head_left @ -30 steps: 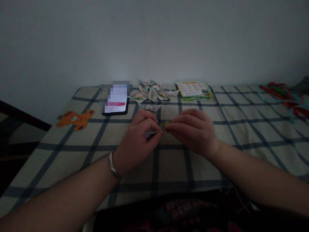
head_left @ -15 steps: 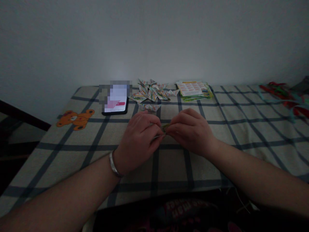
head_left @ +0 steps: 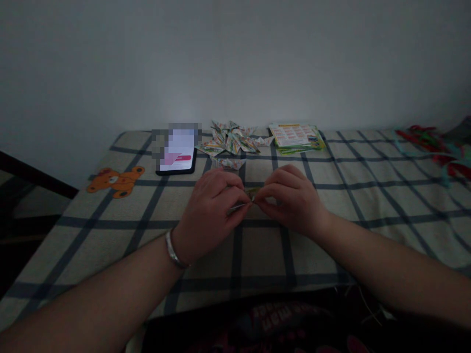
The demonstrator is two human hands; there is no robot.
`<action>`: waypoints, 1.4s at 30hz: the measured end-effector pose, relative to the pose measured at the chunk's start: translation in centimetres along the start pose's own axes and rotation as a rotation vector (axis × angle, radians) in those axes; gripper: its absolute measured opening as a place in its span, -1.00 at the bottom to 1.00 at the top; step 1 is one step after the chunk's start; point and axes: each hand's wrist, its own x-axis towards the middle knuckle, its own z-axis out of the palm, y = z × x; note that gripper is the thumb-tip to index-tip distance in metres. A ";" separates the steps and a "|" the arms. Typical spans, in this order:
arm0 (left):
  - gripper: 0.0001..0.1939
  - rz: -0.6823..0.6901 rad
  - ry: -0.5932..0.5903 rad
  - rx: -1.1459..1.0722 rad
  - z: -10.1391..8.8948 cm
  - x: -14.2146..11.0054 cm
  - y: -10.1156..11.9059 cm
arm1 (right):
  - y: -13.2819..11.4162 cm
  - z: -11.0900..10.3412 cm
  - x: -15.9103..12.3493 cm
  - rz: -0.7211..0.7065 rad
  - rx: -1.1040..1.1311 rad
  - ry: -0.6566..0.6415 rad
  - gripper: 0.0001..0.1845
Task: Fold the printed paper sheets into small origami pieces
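Over the middle of the checked tablecloth, my left hand (head_left: 217, 211) and my right hand (head_left: 292, 198) meet at the fingertips. A small folded piece of paper (head_left: 251, 191) is pinched between them, mostly covered by the fingers. My left fingers are closed around its left part, where a pale edge shows. The right thumb and fingers press together on its right end. Just beyond my left hand lies a folded paper piece (head_left: 230, 163). Behind it sits a heap of similar pointed, printed paper pieces (head_left: 231, 139).
A phone (head_left: 178, 152) with a lit screen lies left of the heap. An orange bear cutout (head_left: 117, 181) is near the table's left edge. Printed paper sheets (head_left: 296, 137) are stacked at the back right. Red and pale-blue strands (head_left: 437, 147) lie far right. A wall stands behind.
The right fingers have shifted slightly and a gap now shows between the index finger and thumb. A bit more of the paper's greenish part is visible. Everything else is in place.
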 end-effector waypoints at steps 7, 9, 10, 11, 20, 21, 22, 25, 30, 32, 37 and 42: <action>-0.96 0.075 -0.060 0.060 -0.3 0.0 0.0 | 0.1 0.0 0.1 -0.036 0.071 -0.047 -0.90; -0.96 0.070 -0.059 0.042 -0.4 0.1 0.0 | 0.1 0.0 0.2 -0.027 0.085 -0.049 -0.91; -0.96 0.065 -0.053 0.027 -0.4 0.1 0.0 | 0.1 -0.1 0.2 -0.019 0.091 -0.044 -0.91; -0.95 0.063 -0.049 0.009 -0.5 0.1 0.0 | 0.1 -0.1 0.2 -0.011 0.095 -0.038 -0.91; -0.95 0.046 -0.022 -0.014 -0.6 0.0 -0.2 | 0.4 -0.5 0.3 0.016 0.095 -0.004 -0.91; -0.96 0.036 -0.022 -0.016 -0.6 0.0 -0.2 | 0.5 -0.6 0.2 0.024 0.095 -0.001 -0.91; -0.96 0.027 -0.024 -0.022 -0.6 0.0 -0.2 | 0.6 -0.6 0.2 0.033 0.094 -0.002 -0.91; -0.93 0.000 -0.034 -0.042 -0.5 -0.1 -0.3 | 0.7 -0.6 0.1 0.044 0.087 -0.012 -0.91; -0.96 -0.022 -0.036 -0.037 -0.3 -0.2 -0.4 | 0.8 -0.4 -0.1 0.064 0.062 -0.025 -0.92; -0.97 -0.027 -0.036 -0.039 -0.3 -0.2 -0.5 | 0.8 -0.3 -0.1 0.069 0.061 -0.041 -0.93; -0.98 -0.014 -0.036 -0.034 -0.3 -0.2 -0.5 | 0.6 -0.3 0.0 0.053 0.097 -0.053 -0.95; -0.96 -0.014 -0.036 -0.047 -0.2 -0.2 -0.4 | 0.5 -0.4 0.1 0.067 0.122 -0.066 -0.95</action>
